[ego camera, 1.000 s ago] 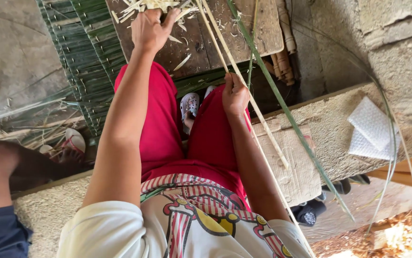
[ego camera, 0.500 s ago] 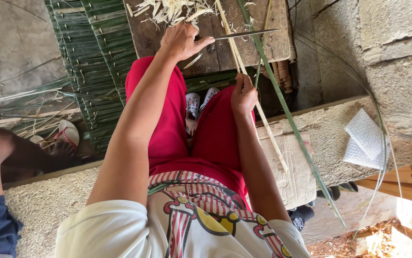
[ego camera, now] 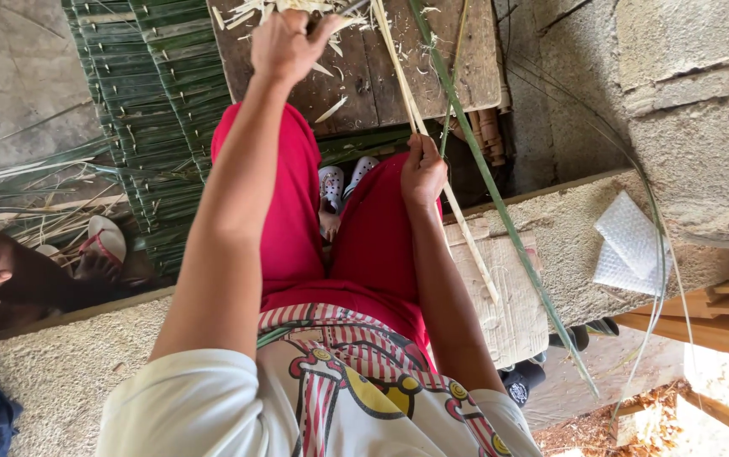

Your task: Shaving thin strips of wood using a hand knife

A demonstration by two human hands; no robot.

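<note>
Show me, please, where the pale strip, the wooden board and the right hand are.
pale strip (ego camera: 466, 241): head view, on its lower stretch below the fist.
wooden board (ego camera: 457, 59): head view, bare right part.
right hand (ego camera: 423, 173): head view, middle of the fist.

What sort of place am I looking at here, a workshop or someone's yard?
Probably an outdoor yard used for handcraft with palm leaves. Rough concrete ledge for a seat, a woven green leaf mat on the ground, a scarred wooden board strewn with pale shavings.
</note>
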